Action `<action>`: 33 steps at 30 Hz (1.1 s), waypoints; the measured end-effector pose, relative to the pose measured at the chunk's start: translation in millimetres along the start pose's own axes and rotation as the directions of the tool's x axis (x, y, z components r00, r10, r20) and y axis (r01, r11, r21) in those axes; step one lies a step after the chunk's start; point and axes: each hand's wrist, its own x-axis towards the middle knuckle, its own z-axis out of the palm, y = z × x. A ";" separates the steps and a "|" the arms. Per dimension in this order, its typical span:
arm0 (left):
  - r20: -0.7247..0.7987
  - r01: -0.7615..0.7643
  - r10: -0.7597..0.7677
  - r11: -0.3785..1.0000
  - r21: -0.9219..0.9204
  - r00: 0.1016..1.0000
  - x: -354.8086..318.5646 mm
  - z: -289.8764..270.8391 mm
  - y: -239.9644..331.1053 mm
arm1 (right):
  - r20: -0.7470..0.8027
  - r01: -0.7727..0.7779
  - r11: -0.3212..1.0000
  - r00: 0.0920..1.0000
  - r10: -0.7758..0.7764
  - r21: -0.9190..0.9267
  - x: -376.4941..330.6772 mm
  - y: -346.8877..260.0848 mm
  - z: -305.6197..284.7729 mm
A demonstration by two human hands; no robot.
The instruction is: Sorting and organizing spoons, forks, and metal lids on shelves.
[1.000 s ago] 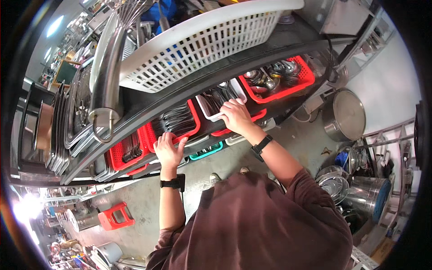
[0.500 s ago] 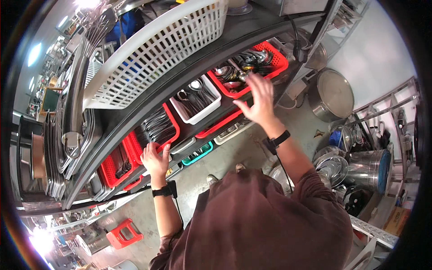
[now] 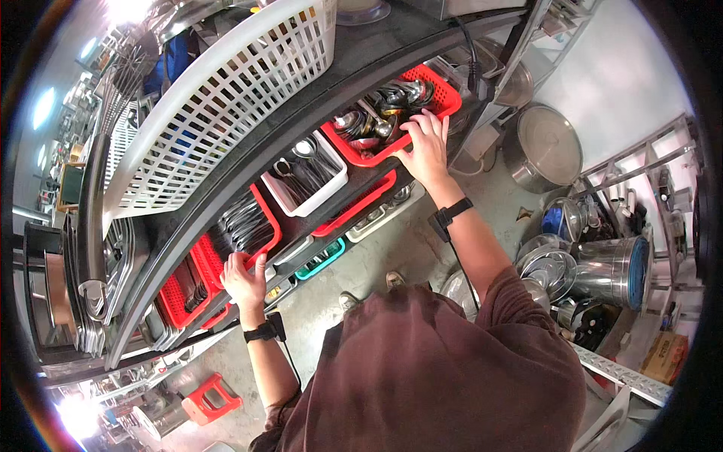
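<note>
My left hand (image 3: pixel 245 286) is closed over the near rim of a red plastic basket (image 3: pixel 270 218) full of metal cutlery. My right hand (image 3: pixel 428 153) grips the near side of another red basket (image 3: pixel 449 102) at the right end of the shelf, fingers hooked over its edge and thumb low on the front. Inside that basket lie metal ladles and spoons (image 3: pixel 380 124) in a jumble. Between the two stands a white basket (image 3: pixel 305 207) with dark-handled spoons. Further left, a red basket (image 3: pixel 175 301) holds more thin cutlery.
Above, a large white slotted basket (image 3: pixel 226 98) sits on the black upper shelf (image 3: pixel 376 56). Lower down are a red tray (image 3: pixel 358 203) and a green tray (image 3: pixel 324 260). A lidded steel pot (image 3: pixel 546 147) stands right; a red stool (image 3: pixel 212 399) is lower left.
My right hand has come down from above the ladle basket onto its near rim and closed there. My left hand stays on its basket's rim. The whole view has shifted slightly.
</note>
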 end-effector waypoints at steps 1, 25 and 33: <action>0.013 0.010 -0.010 1.000 -0.007 1.000 -0.3 0.0 -0.2 | -0.008 0.005 1.000 1.000 -0.005 0.003 2.2 0.4 2.3; 0.001 -0.001 0.001 1.000 0.012 1.000 -1.3 1.7 -2.6 | 0.040 0.017 1.000 0.999 -0.018 0.015 9.7 -2.3 -3.0; 0.007 0.018 -0.018 1.000 0.004 1.000 -1.4 -0.9 1.7 | 0.034 0.015 1.000 0.999 -0.014 -0.025 7.2 -2.9 -5.9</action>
